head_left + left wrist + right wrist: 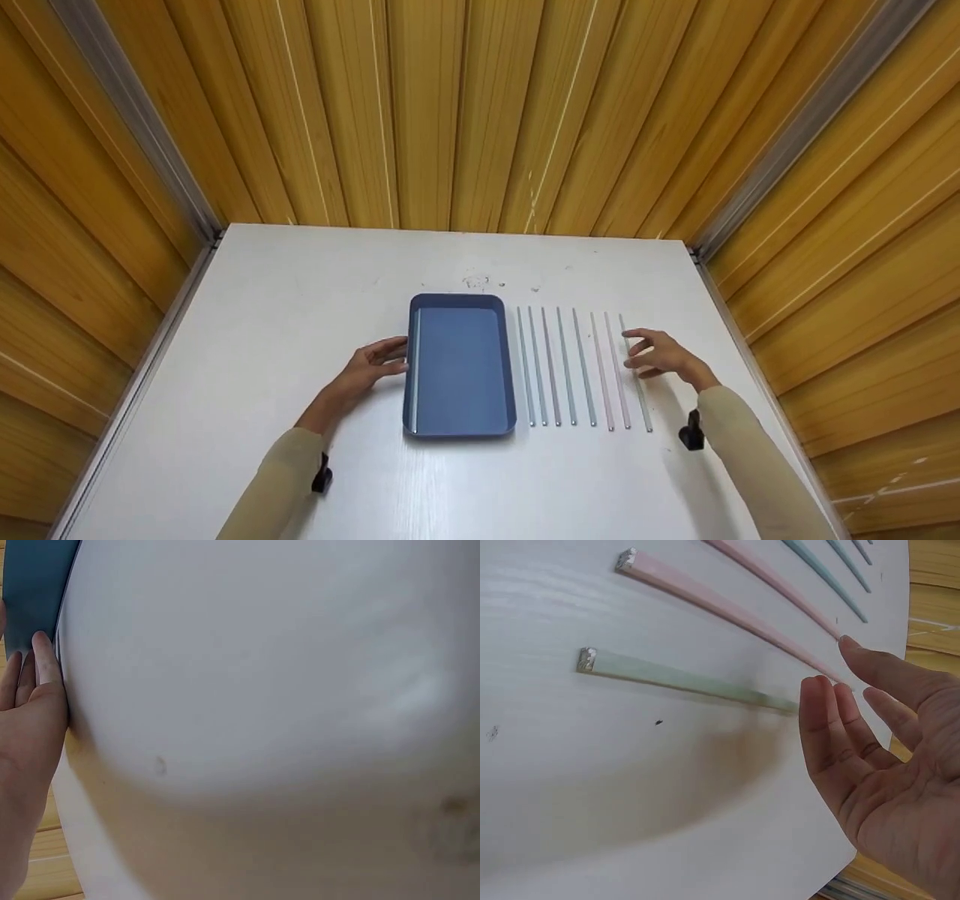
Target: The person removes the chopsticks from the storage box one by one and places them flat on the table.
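Observation:
A blue rectangular tray [461, 375] lies on the white table, and one slim chopstick [418, 367] runs along its left inner wall. My left hand [373, 365] rests against the tray's left side; its fingers [46, 660] lie extended along the tray wall in the left wrist view. Right of the tray, several pastel chopsticks lie in a spaced row, silver ends toward me. Over the outermost one, a pale green chopstick [667, 679], hovers my right hand [658, 354], thumb and fingers apart with nothing between them. Beside it lies a pink chopstick [705, 604].
The white table [300, 277] has small dark marks near its back. Yellow wood-look panels [420, 112] with grey metal corner posts [142, 120] enclose the back and both sides. A small black device [691, 433] is worn at each wrist.

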Tool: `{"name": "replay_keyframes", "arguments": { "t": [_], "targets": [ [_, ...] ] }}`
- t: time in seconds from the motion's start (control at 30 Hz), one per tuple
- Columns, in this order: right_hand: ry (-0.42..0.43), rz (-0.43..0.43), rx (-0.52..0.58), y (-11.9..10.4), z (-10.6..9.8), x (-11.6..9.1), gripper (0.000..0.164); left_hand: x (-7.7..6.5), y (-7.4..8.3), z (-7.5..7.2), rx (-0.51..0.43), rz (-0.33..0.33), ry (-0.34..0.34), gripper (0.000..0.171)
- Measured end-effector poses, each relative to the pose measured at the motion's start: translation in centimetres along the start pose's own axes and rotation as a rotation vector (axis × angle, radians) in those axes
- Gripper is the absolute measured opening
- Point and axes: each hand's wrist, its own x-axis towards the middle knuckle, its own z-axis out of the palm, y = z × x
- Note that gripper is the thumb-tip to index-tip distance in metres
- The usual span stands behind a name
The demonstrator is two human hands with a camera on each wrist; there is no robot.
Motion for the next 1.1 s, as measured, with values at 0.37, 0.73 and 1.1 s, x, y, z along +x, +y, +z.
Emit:
{"name": "replay_keyframes", "arguments": {
  "t": [0.37, 0.73, 1.1],
  "targets": [
    [-0.066, -0.099, 0.016, -3.7, 2.5, 1.6, 0.062, 0.0, 0.2, 0.0, 0.001, -0.001, 0.004, 0.067],
    [-0.125, -0.135, 0.040, -8.0, 4.7, 3.3, 0.058, -0.1, 0.1, 0.1, 0.021, 0.003, 0.004, 0.067],
    [-0.177, -0.150, 0.057, -11.9, 7.8, 4.7, 0.056, -0.1, 0.1, 0.1, -0.004, -0.005, 0.002, 0.066]
  ]
}}
